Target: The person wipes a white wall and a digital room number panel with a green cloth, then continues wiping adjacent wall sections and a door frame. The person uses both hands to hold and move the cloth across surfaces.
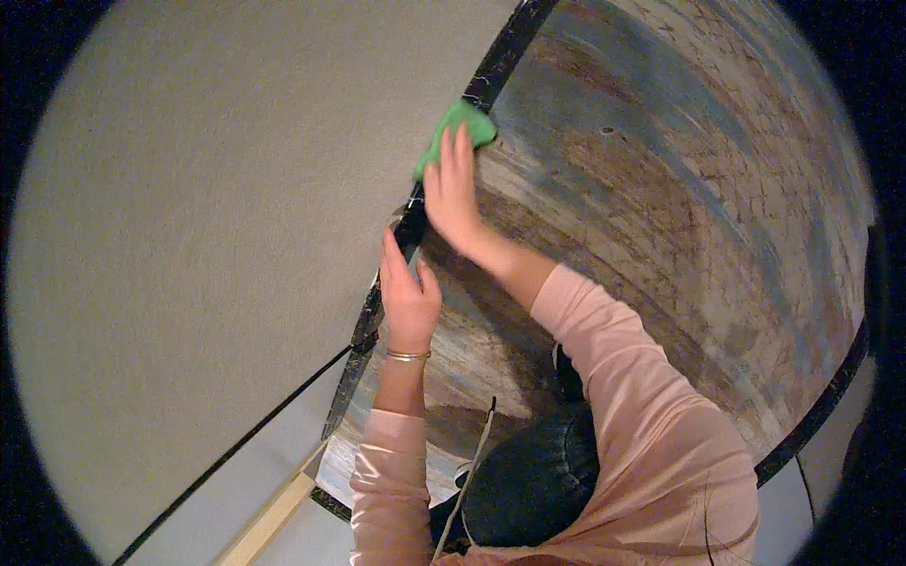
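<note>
My right hand (453,191) lies over a green cloth (467,127), its fingers pressing the cloth onto a black baseboard with white marbled veins (506,53) that runs along the foot of a wall. Lower along the same baseboard, my left hand (409,297) rests against it with its thumb apart from the fingers and nothing seen in its grasp. A bracelet circles the left wrist. Both arms wear pale pink sleeves.
The plain beige wall (191,212) fills the left side. A patterned floor in brown, grey and blue (637,198) spreads to the right. A dark line crosses the wall at the lower left, near a pale wooden strip (272,516). A drawstring (485,431) hangs before my dark-clothed knee (534,481).
</note>
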